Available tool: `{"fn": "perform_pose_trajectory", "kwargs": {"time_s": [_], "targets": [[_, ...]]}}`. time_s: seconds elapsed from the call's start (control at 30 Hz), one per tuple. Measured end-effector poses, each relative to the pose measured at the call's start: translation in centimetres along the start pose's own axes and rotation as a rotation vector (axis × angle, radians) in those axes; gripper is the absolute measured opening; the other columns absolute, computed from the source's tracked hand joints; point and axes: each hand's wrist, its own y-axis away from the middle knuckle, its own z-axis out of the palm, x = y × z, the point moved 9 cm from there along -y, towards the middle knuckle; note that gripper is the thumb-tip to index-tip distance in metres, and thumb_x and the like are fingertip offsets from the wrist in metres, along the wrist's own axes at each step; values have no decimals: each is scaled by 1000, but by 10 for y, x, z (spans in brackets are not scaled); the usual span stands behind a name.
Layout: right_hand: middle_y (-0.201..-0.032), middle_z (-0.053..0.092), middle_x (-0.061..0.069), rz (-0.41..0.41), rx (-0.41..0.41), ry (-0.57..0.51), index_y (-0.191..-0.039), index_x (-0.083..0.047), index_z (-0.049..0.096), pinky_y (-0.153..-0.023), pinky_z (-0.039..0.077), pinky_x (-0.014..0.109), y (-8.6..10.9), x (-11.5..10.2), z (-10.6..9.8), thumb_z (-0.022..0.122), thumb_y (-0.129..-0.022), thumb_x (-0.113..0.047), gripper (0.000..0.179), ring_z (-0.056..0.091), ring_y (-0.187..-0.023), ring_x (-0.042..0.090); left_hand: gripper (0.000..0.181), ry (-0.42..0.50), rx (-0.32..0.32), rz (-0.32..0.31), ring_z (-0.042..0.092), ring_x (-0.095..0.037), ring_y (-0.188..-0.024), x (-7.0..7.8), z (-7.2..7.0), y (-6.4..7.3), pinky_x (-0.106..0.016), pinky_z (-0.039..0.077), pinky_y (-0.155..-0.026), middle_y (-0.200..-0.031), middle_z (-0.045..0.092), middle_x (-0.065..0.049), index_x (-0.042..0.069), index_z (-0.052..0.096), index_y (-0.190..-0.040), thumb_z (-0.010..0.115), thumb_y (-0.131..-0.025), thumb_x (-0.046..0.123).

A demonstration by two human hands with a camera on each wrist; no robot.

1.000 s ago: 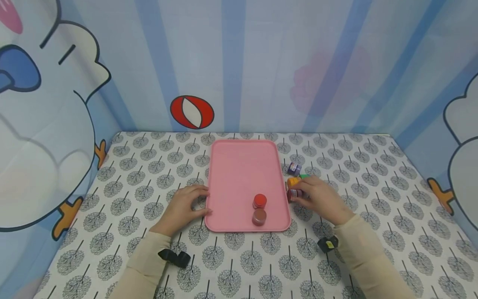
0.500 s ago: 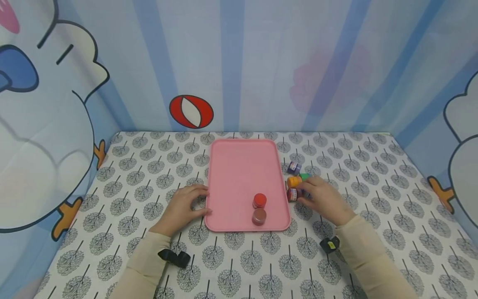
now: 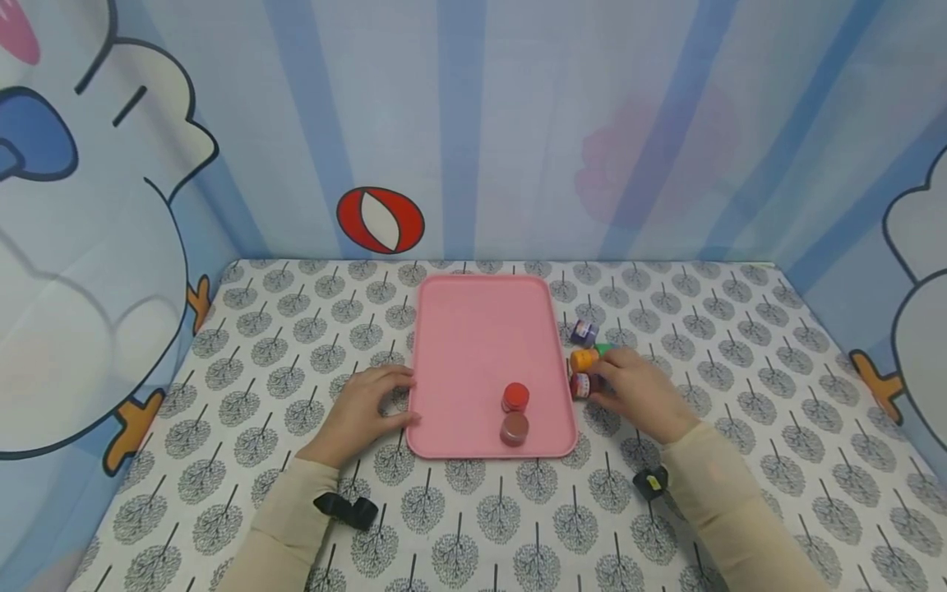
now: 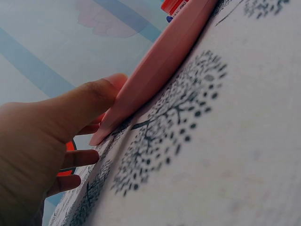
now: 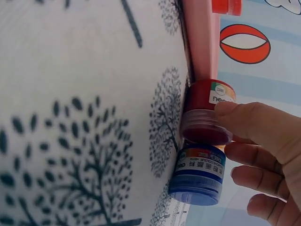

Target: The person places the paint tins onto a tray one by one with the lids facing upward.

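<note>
My left hand [image 3: 365,413] rests at the left rim of a pink tray [image 3: 473,329], thumb and fingertips touching its edge. In the left wrist view, the thumb [image 4: 89,101] lies against the tray's side. My right hand [image 3: 642,395] is right of the tray and pinches a dark red paint jar [image 5: 209,110] lying on its side against the tray wall. Beside that jar lies a blue paint jar [image 5: 197,172], mostly covered by the hand in the head view. An orange jar [image 3: 583,360] and a partly hidden green jar [image 3: 603,349] lie just beyond the fingers.
Inside the tray, a red-capped jar [image 3: 515,397] and a brownish-red jar [image 3: 514,429] stand near the lower right corner. A purple jar [image 3: 584,332] lies farther back, outside the right rim. The tree-patterned cloth [image 3: 473,526] covers the table, with a printed curtain [image 3: 510,123] behind.
The right hand has shifted slightly right with its fingers still at the dark red jar, uncovering more of the jars there. The left hand stays still.
</note>
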Motion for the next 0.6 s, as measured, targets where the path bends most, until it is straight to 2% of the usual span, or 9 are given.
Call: {"fn": "perform_pose_trajectory", "kwargs": {"time_s": [0.23,0.6], "targets": [[-97,67,8,-13,-8,52,-98,-3,70,-81,57,37,-2,1,8,86,-68,-20,37,61,-92,24,52,0,5,9,52,-29,-128,0,0,0,-52,34,-113,-134,60,-6,12,65,-117,80,-74,37],[-102,67,10,-11,-28,56,-105,-3,68,-86,56,41,-5,2,14,86,-66,-19,46,62,-95,26,52,-8,2,11,52,-28,-127,-1,0,0,-53,34,-112,-134,60,-5,12,64,-118,80,-74,37]]}}
